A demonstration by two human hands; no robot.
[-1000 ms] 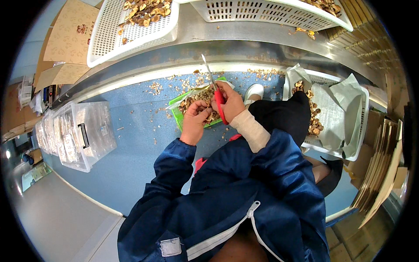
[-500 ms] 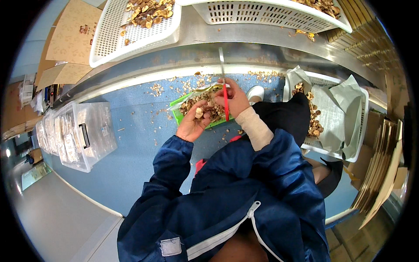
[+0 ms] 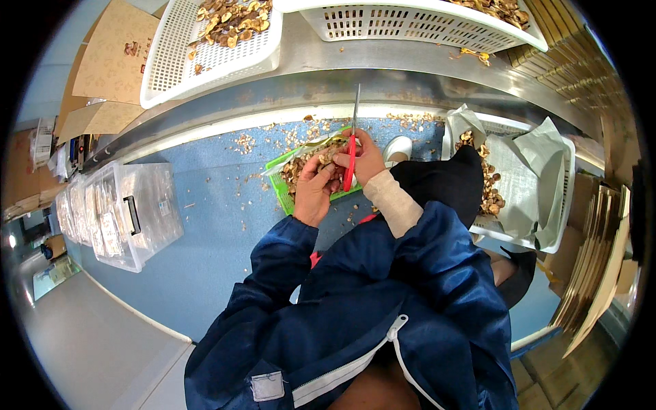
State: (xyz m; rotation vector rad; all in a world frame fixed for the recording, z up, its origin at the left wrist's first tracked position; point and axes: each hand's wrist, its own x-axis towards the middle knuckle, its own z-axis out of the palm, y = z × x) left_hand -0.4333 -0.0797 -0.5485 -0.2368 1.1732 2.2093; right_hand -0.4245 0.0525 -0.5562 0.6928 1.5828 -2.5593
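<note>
Red-handled scissors (image 3: 350, 164) are gripped in my right hand (image 3: 369, 161), their metal blades pointing away from me toward the steel counter. My left hand (image 3: 313, 198) is closed around a dried mushroom (image 3: 327, 156), partly hidden by the fingers. Both hands meet above a green basket (image 3: 281, 194) on the blue floor. Inside it lies a heap of brown dried mushrooms (image 3: 292, 172), partly covered by my hands.
A white crate (image 3: 562, 198) with grey liner and mushrooms stands right. White perforated baskets (image 3: 263, 61) of mushrooms sit on the steel counter (image 3: 301, 78). Left is a clear plastic bin (image 3: 154, 219) of packages; flattened cardboard (image 3: 591, 263) leans at right. Scraps litter the floor.
My left hand has moved right and away from me, bringing the mushroom close to my right hand. The scissors have tilted, their blade tips shifting slightly right.
</note>
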